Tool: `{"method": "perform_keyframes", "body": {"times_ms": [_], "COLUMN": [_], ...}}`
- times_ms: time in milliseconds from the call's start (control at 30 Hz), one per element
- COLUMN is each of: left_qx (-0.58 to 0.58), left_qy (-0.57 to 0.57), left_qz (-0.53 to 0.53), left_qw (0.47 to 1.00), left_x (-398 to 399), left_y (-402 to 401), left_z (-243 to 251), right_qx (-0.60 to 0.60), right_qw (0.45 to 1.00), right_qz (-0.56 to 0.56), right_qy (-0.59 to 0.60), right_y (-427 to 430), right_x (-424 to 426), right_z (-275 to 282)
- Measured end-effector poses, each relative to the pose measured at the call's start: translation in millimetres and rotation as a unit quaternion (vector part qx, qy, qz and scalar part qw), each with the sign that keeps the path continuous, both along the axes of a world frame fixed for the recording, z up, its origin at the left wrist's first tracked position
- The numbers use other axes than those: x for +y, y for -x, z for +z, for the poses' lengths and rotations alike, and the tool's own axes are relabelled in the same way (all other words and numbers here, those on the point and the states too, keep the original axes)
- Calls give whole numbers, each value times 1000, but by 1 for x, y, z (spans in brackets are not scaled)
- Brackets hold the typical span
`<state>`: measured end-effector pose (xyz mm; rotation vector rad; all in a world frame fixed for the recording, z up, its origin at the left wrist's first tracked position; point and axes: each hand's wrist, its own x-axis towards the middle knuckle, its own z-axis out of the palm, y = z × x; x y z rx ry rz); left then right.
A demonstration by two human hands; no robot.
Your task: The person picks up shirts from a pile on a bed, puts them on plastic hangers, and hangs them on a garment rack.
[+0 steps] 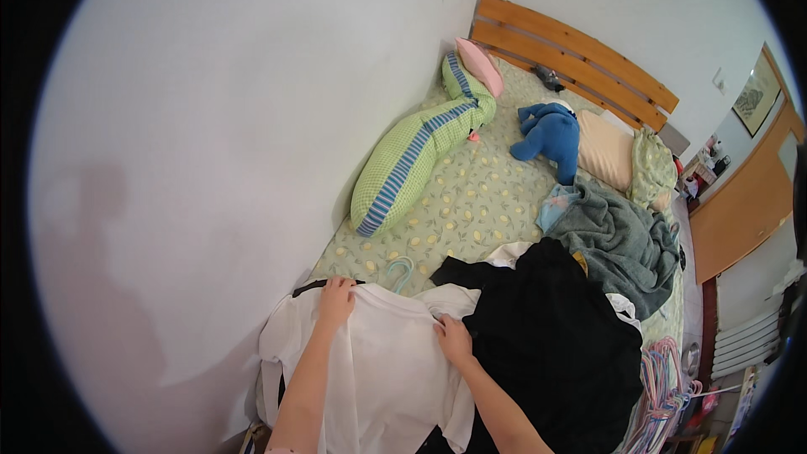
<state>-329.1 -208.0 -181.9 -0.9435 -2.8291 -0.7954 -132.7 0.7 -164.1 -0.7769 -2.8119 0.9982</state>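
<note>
A white long-sleeved top [397, 366] is spread in front of me at the near end of the bed. My left hand [338, 299] pinches its upper edge near the left shoulder. On the other side, my right hand [454, 340] has its fingers curled on the fabric near the right shoulder. Just beyond the top's neckline pokes the hook of a pale green-blue hanger [400, 272]; the hanger's body is hidden. A black garment [555, 347] lies to the right, close to my right hand. Dark cloth shows beneath the white top's edges.
Pink and blue hangers [662, 391] are bunched at the bed's right edge. Farther up the lemon-print sheet [476, 195] lie a grey blanket [621, 233], a blue plush toy [548, 132], a peach pillow [602, 148] and a long green bolster [403, 167] against the wall [220, 139].
</note>
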Motion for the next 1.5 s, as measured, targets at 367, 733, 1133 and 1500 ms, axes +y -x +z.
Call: {"method": "perform_keyframes", "body": {"times_ms": [367, 733, 1133, 1500], "left_qx": [-58, -220, -116, -122], "left_qy": [67, 149, 173, 36], "left_qz": [-113, -47, -128, -157], "left_qw": [990, 963, 970, 979], "left_x": [55, 58, 34, 0], "left_y": [-17, -16, -40, -54], "left_z": [-9, 12, 47, 65], "right_qx": [-66, -112, -74, 6], "right_qw": [991, 988, 985, 987], "right_qz": [-52, -4, -69, -27], "right_qy": [104, 102, 140, 160], "right_y": [0, -9, -26, -48], "right_x": [1, -3, -27, -52], "right_z": [-12, -5, 19, 44]}}
